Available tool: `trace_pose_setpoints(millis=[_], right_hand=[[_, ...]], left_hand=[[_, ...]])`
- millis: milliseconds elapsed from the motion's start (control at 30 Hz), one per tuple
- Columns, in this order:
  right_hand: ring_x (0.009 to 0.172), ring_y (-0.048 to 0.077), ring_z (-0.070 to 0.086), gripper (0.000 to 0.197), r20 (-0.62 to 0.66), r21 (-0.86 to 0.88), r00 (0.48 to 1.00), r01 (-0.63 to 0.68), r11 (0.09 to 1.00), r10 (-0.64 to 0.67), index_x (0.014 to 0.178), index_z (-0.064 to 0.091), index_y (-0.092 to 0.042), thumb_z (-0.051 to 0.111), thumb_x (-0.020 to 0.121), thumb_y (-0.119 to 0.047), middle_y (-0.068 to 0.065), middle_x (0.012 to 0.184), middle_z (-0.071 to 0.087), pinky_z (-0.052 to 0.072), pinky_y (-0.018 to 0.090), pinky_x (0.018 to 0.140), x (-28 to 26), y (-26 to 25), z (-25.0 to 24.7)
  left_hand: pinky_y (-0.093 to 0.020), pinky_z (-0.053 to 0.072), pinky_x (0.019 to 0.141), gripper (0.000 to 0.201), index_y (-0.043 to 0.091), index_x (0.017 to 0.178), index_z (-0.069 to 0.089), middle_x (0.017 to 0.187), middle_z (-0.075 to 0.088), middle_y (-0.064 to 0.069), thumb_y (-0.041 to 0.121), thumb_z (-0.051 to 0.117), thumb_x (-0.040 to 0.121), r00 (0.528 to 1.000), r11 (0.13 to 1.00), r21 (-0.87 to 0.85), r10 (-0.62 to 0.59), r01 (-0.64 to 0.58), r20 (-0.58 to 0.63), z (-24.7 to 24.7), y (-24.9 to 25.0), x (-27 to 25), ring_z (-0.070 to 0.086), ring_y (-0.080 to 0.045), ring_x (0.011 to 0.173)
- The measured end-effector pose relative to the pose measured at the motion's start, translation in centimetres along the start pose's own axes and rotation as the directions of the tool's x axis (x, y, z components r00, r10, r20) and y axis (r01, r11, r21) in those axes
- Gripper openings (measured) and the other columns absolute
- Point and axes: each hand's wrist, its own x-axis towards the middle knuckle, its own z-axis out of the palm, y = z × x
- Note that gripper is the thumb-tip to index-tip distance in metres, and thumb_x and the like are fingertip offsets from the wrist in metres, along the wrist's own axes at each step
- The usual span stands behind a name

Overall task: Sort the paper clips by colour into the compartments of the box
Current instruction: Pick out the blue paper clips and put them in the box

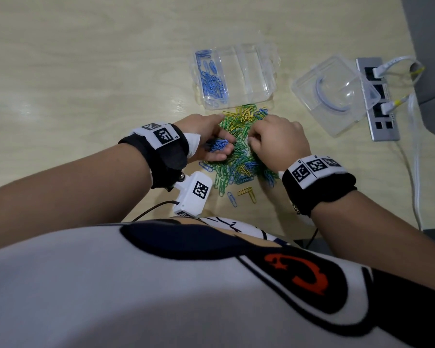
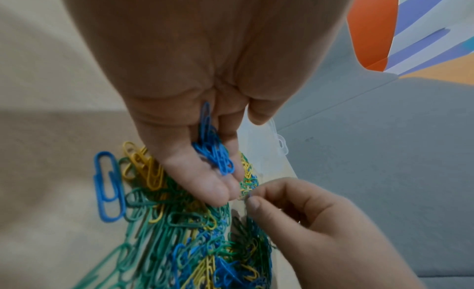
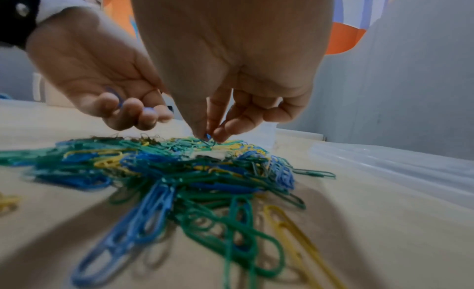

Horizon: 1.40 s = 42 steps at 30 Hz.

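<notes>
Left hand cups a bunch of blue paper clips — right hand pinches one blue clip from the mixed heap of green, yellow and blue clips on the pale wooden tabletop.

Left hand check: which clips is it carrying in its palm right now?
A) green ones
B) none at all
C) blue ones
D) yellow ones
C: the left hand cups a small bunch of blue clips in its palm above the mixed pile, while the right hand pinches another clip out of that pile.
</notes>
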Motion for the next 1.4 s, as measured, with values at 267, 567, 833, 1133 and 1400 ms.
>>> trace_pose_setpoints(millis=[267,567,833,1133,1400], right_hand=[[0.084,0.013,0.061,0.014,-0.085,0.451,0.994,0.099,0.887,-0.067,0.095,0.071,-0.023,0.061,0.087,-0.028,-0.006,0.088,0.069,0.047,0.031,0.076,-0.6,-2.3,-0.6],[0.123,0.031,0.038,0.044,0.102,0.021,0.988,-0.121,0.992,0.118,0.133,0.051,-0.039,0.053,0.091,-0.029,0.005,0.138,0.041,0.033,0.044,0.098,-0.4,1.2,0.2],[0.114,0.033,0.046,0.034,-0.013,0.109,0.969,-0.242,0.964,0.245,0.128,0.056,-0.017,0.043,0.097,-0.025,0.012,0.127,0.052,0.039,0.042,0.092,1.5,1.7,0.1],[0.099,0.033,0.058,0.021,-0.005,-0.065,0.966,-0.259,0.964,0.260,0.108,0.065,-0.018,0.052,0.093,-0.024,0.009,0.107,0.061,0.036,0.040,0.087,2.6,2.3,0.4],[0.089,0.022,0.063,0.019,-0.032,0.275,0.964,-0.244,0.930,0.262,0.089,0.069,-0.024,0.067,0.082,-0.041,-0.005,0.085,0.068,0.045,0.039,0.089,1.7,2.0,-0.8]], left_hand=[[-0.034,0.058,0.066,0.044,0.001,0.096,0.058,0.082,0.058,-0.014,0.040,0.038,0.100,0.999,0.995,-0.092,0.021,-0.023,-0.024,0.8,0.1,0.3,0.058,-0.022,0.060],[-0.023,0.054,0.056,0.057,0.005,0.083,0.062,0.062,0.062,-0.009,0.046,0.027,0.101,0.999,0.999,-0.024,-0.020,0.021,0.031,-0.1,-0.1,0.4,0.058,-0.015,0.053],[-0.023,0.054,0.059,0.055,0.005,0.085,0.061,0.069,0.060,-0.010,0.045,0.027,0.102,0.999,1.000,-0.001,-0.012,0.012,0.030,-0.2,0.0,-0.1,0.057,-0.016,0.059],[-0.022,0.054,0.058,0.054,0.005,0.084,0.061,0.070,0.060,-0.009,0.044,0.028,0.102,1.000,1.000,0.015,-0.013,0.012,0.028,0.4,0.4,-0.2,0.057,-0.015,0.058],[-0.026,0.054,0.065,0.055,0.004,0.086,0.060,0.070,0.059,-0.012,0.044,0.026,0.102,1.000,0.999,-0.037,-0.004,0.004,0.020,0.3,0.6,0.4,0.056,-0.018,0.060]])
